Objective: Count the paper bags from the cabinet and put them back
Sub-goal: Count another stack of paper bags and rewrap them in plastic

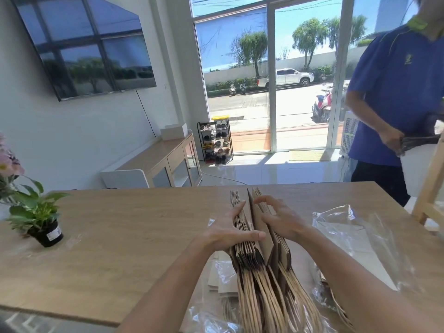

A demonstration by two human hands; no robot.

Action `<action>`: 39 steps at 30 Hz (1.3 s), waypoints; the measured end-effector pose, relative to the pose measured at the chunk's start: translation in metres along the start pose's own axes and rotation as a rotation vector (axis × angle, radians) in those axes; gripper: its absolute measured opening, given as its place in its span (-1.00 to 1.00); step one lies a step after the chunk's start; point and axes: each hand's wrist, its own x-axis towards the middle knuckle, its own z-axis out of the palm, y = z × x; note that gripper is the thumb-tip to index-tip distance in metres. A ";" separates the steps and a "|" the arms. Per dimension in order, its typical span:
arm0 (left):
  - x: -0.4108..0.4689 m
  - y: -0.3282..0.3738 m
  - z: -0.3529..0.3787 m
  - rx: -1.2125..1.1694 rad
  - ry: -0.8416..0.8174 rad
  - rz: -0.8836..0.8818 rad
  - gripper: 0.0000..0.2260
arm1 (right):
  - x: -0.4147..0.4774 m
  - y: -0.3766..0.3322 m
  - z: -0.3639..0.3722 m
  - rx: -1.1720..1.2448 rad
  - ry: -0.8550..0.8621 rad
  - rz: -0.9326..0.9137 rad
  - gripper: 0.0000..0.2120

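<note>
paper bags (259,260): brown stack standing on edge on the table (120,236), near the front edge, right of centre. twisted handles fan out toward the camera. the stack is split into a left bundle and a right bundle, with one bag leaning in the gap between them.

left hand (230,231) grasps the left bundle, fingers lying along the top edges and outer side, thumb reaching across to the gap. right hand (281,219) has its fingers curled over the top of the right bundle, fingertips at the parting, holding it. both forearms come in from the bottom of the view.

a few more flat bags (221,280) lie on the table under clear plastic, just left of the stack's near end; count not readable.

crumpled plastic wrap (355,227) lies on the table right of the stack, touching the right forearm area. potted plant (36,212) in a black pot sits at the left end of the table, well apart from the bags. pink flowers (7,164) at the far left edge.

second person (396,92) in a blue shirt stands past the table's right far corner, holding something dark. wooden frame (430,188) at the right edge.

behind: tv (84,44) on the wall, low cabinet (168,159) under it with a white box (173,131) on top, shoe rack (216,140) by the glass doors, white truck (288,76) outside.
</note>
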 end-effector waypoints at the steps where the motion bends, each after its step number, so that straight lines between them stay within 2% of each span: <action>1: -0.001 0.001 0.000 -0.002 -0.001 -0.004 0.00 | 0.000 0.000 0.000 -0.004 -0.004 0.002 -0.68; 5: -0.003 0.004 -0.001 0.009 -0.033 -0.004 0.00 | 0.000 -0.003 0.000 -0.005 -0.021 0.005 -0.67; 11: -0.008 0.012 -0.006 0.001 -0.100 -0.033 -0.18 | -0.003 -0.002 -0.002 -0.002 -0.010 0.036 -0.65; 16: -0.010 0.014 -0.010 -0.045 -0.143 -0.032 -0.18 | -0.007 -0.001 -0.001 0.022 0.020 0.081 -0.90; 18: -0.010 0.014 -0.010 -0.061 -0.164 -0.037 -0.13 | -0.007 -0.003 -0.003 -0.012 0.004 0.092 -0.73; 20: -0.010 0.014 -0.009 -0.052 -0.168 -0.039 -0.13 | -0.006 -0.004 -0.004 -0.061 0.010 0.106 -0.66; 27: -0.008 0.015 -0.008 -0.007 -0.145 -0.029 -0.16 | -0.003 -0.009 0.000 -0.125 -0.007 0.105 -0.64; 33: -0.010 0.014 -0.008 -0.020 -0.129 -0.008 -0.18 | -0.001 -0.006 -0.002 -0.118 -0.027 0.096 -0.76; 39: -0.011 0.015 -0.008 -0.028 -0.133 -0.025 -0.17 | -0.001 -0.005 -0.003 -0.100 -0.017 0.105 -0.68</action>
